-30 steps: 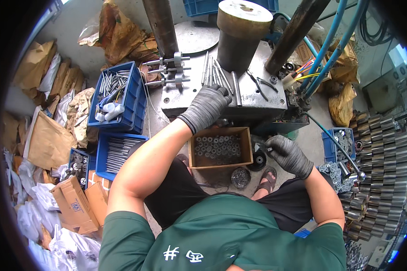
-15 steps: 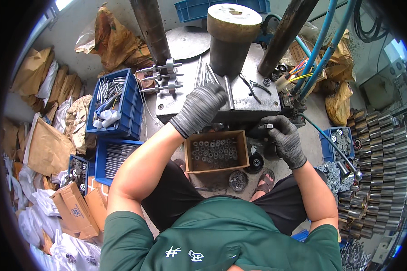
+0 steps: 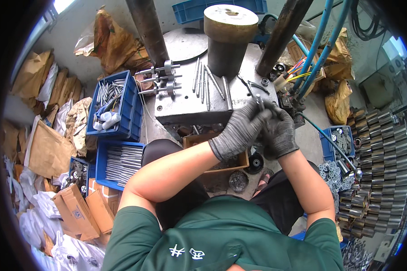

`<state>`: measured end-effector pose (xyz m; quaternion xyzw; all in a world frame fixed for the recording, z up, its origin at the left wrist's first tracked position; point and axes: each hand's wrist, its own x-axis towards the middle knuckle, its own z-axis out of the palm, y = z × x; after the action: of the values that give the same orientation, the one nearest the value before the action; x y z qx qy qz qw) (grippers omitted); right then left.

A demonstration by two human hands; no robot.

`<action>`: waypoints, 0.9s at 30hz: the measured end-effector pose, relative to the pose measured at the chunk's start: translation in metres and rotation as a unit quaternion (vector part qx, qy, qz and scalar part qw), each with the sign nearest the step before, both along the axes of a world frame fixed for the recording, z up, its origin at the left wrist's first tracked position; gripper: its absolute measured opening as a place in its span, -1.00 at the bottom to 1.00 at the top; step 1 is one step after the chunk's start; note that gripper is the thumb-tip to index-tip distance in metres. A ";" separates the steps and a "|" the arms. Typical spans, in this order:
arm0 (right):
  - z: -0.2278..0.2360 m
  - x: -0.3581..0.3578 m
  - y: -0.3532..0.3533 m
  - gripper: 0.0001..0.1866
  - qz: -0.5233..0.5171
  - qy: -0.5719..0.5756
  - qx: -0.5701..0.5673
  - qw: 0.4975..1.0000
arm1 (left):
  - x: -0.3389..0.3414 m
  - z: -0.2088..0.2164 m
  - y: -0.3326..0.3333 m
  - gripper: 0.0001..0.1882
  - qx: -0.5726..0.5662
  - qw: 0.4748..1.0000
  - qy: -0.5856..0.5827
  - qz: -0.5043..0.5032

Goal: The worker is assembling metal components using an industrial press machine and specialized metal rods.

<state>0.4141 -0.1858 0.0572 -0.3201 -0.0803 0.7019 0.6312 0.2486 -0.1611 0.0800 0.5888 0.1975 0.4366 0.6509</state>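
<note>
Both my hands wear dark grey knitted gloves and meet above the front edge of the metal press bed (image 3: 192, 110). My left hand (image 3: 239, 133) is closed around a thin metal shaft (image 3: 259, 101), whose tip sticks up past the fingers. Against it, my right hand (image 3: 279, 135) curls closed; what lies inside its fingers is hidden. Several loose metal shafts (image 3: 202, 81) lie on the bed, with a thicker rod (image 3: 227, 92) beside them. Pliers (image 3: 257, 86) with dark handles rest just beyond my hands.
A wooden box (image 3: 243, 159) of small round parts sits below my hands, partly covered. Shafts with round metal pieces (image 3: 169, 86) stand at the bed's left. Blue bins (image 3: 138, 110) hold shafts on the left. A heavy press column (image 3: 224, 54) rises behind; stacked metal cylinders (image 3: 380, 167) fill the right.
My left hand has moved right and nearer from the loose shafts to my right hand, now with a shaft in it. The small metal part seen in my right hand is now hidden.
</note>
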 end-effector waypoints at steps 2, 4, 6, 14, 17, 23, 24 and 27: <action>0.011 -0.009 0.004 -0.63 -0.015 -0.044 -0.035 0.998 | 0.013 -0.033 0.001 -0.73 0.047 0.995 0.084 -0.011; 0.012 -0.007 0.004 -0.75 -0.057 -0.081 -0.066 0.993 | 0.019 -0.031 0.000 -0.73 0.077 0.991 0.111 -0.016; 0.005 -0.001 0.007 -0.80 -0.074 -0.100 -0.057 0.991 | 0.015 -0.024 0.003 -0.73 0.042 0.984 0.166 -0.037; 0.007 0.027 0.004 -0.59 -0.093 -0.107 0.085 0.986 | 0.010 -0.023 -0.027 -0.70 -0.032 0.977 0.206 -0.050; 0.004 0.025 0.002 -0.51 -0.084 -0.113 0.079 0.987 | 0.012 -0.055 -0.024 -0.68 0.011 0.964 0.259 -0.053; 0.009 0.028 -0.005 -0.50 -0.100 -0.195 0.078 0.972 | 0.005 -0.052 -0.015 -0.61 0.020 0.957 0.276 -0.091; 0.007 0.028 -0.006 -0.52 -0.096 -0.206 0.089 0.970 | 0.003 -0.051 -0.015 -0.57 0.011 0.956 0.278 -0.096; 0.005 0.034 -0.009 -0.59 -0.065 -0.304 0.132 0.941 | -0.001 -0.054 -0.011 -0.57 0.020 0.951 0.290 -0.104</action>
<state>0.4485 -0.1949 0.0619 -0.4368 -0.3388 0.5116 0.6578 0.2480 -0.1719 0.0261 0.7203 0.3068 0.1807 0.5953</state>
